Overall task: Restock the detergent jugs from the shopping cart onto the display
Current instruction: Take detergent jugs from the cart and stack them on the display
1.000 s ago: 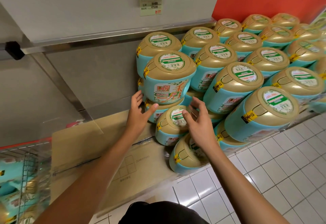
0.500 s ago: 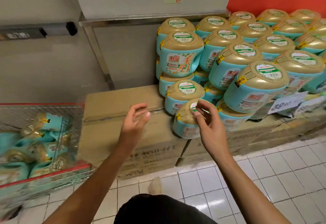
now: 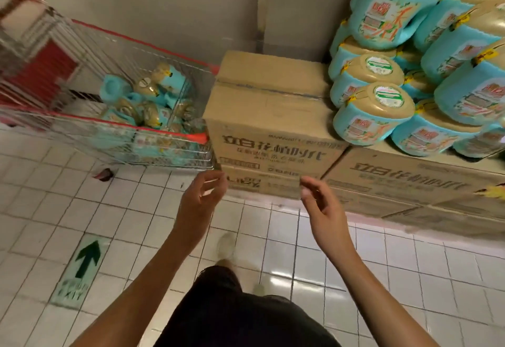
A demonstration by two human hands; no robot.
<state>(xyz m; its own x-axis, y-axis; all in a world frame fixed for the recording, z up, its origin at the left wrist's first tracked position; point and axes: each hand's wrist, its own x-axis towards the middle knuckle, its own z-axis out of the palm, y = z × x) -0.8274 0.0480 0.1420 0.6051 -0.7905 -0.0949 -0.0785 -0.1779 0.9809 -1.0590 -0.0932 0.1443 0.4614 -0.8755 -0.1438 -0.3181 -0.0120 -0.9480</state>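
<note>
Both hands had pulled back from the stacked jugs (image 3: pixel 374 113) at the upper right, which sat on cardboard boxes (image 3: pixel 270 117). The left hand (image 3: pixel 200 199) and right hand (image 3: pixel 322 210) hung mid-frame, fingers loosely curled, holding nothing. The shopping cart (image 3: pixel 153 130) at the left held more blue jugs (image 3: pixel 153 100).

Soft, rather dim indoor light falls from above. A white glare patch lies on the floor tiles (image 3: pixel 284 281) below the cardboard box (image 3: pixel 270 106). Left of the box the cart (image 3: pixel 164 151) is smeared with blur. Right of it the jugs (image 3: pixel 374 117) show jagged, blocky edges. Tile lines bend toward the corners.
</note>
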